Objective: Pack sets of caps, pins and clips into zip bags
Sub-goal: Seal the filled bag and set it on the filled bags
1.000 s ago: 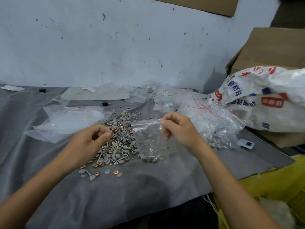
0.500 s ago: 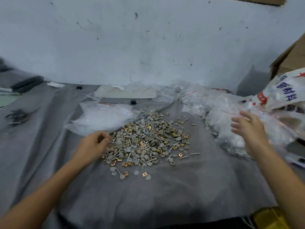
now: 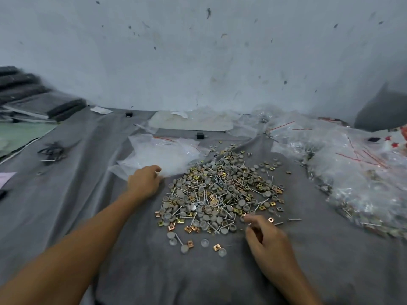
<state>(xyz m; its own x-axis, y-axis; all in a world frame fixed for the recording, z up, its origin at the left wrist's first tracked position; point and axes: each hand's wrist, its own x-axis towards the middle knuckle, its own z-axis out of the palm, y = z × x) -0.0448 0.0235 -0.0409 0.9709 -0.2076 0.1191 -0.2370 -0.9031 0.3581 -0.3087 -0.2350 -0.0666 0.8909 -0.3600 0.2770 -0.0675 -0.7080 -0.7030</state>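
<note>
A heap of grey round caps, silver pins and brass square clips [image 3: 222, 192] lies on the grey cloth [image 3: 198, 276]. Several loose caps and clips [image 3: 198, 245] sit just in front of it. My left hand [image 3: 144, 181] rests at the heap's left side, fingertips touching a stack of empty clear zip bags [image 3: 163, 154]. My right hand [image 3: 264, 236] is blurred at the heap's near right edge, fingers loosely curled over the parts, with nothing visibly held.
Filled zip bags with red seal lines [image 3: 356, 183] are piled on the right. More clear plastic [image 3: 193, 119] lies along the white wall. Dark folded material [image 3: 33, 93] is stacked at far left, black clutter [image 3: 52, 150] below it. A small black block [image 3: 200, 135] sits behind the heap.
My right hand let go of the filled bag on the right pile and came back to the heap's near edge. My left hand moved from the heap to the empty bags.
</note>
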